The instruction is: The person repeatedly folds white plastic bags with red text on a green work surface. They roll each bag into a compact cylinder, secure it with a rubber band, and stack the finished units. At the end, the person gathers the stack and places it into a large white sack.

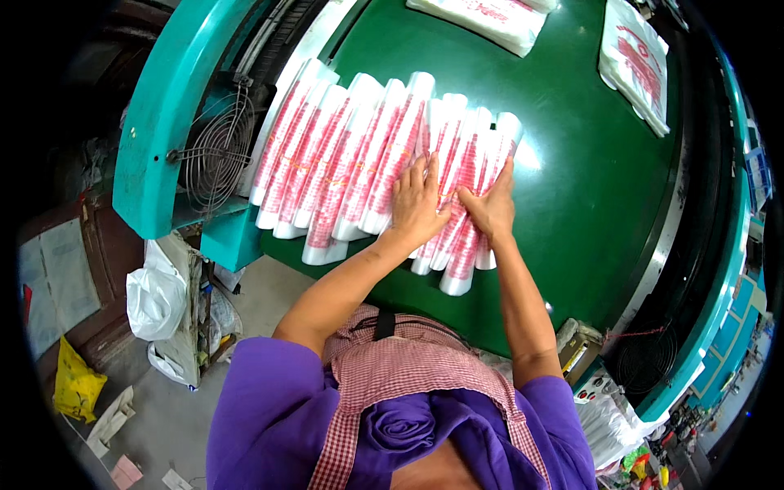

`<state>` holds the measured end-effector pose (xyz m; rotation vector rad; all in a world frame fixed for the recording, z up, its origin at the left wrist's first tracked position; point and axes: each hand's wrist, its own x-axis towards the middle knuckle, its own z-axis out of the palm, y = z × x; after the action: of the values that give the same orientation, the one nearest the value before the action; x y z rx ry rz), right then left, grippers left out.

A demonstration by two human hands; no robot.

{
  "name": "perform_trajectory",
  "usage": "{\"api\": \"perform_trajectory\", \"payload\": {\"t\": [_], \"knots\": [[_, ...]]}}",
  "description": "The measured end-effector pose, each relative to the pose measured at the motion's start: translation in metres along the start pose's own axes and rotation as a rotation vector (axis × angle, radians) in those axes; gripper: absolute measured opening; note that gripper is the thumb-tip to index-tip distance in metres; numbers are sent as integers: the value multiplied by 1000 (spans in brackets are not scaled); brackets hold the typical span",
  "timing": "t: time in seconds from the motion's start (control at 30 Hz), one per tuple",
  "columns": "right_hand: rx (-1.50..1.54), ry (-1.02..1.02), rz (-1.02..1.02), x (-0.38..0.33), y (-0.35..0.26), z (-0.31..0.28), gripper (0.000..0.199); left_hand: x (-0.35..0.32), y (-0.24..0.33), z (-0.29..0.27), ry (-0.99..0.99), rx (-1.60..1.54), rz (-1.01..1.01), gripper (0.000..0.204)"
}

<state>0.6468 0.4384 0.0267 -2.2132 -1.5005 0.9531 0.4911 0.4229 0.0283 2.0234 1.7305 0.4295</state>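
Observation:
A row of rolled plastic bags (343, 167), whitish with red print and thin bands round their middles, lies side by side on the green table. My left hand (418, 208) rests on the rolls right of the middle, its fingers stretched out over them and its thumb apart. At the right end, my right hand (492, 208) grips the last rolls (465, 245), its thumb over their top and its fingers along their right side. Those end rolls lie between my two hands, some sticking out nearer to me. Parts of them are hidden under my fingers.
Flat stacks of printed bags lie at the table's far edge (490, 20) and far right (637, 65). A teal machine frame (151, 122) with a wire fan guard (219, 151) flanks the green table (588, 212). A white bag (155, 294) hangs at lower left.

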Motion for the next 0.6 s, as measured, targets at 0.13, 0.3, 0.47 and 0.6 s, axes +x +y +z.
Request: {"api": "perform_trajectory", "payload": {"t": [0.13, 0.3, 0.47, 0.6], "knots": [[26, 26, -16, 0, 7, -1, 117, 0, -17, -28, 26, -16, 22, 91], [47, 43, -34, 2, 9, 2, 114, 13, -52, -43, 34, 105, -270, 101], [76, 50, -59, 2, 9, 1, 113, 8, -51, -31, 246, 171, -153, 101], [63, 46, -45, 5, 11, 2, 114, -7, -67, -41, 255, 204, -260, 101]]}}
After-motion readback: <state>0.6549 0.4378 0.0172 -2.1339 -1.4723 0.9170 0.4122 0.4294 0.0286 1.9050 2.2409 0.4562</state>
